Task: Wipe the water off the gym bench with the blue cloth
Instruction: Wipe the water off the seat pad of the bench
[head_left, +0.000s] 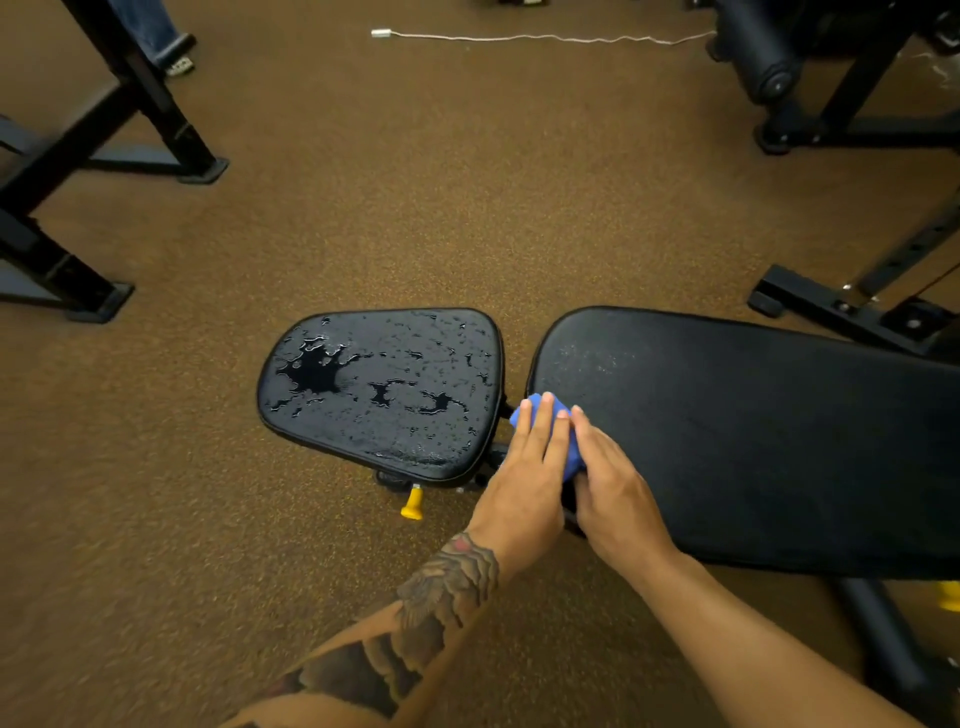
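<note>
Bunched blue cloth (571, 449) sits just right of the wet black padded seat surface (384, 415); we see left hand (524, 478) flat over it, right hand (613, 488) with straight fingers pressing its side. Risk, we think: balled cloth smears puddles (317, 371), pushing water onto brown speckled floor (415, 208).

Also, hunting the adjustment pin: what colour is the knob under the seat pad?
The knob is yellow; head view shows it.
</note>
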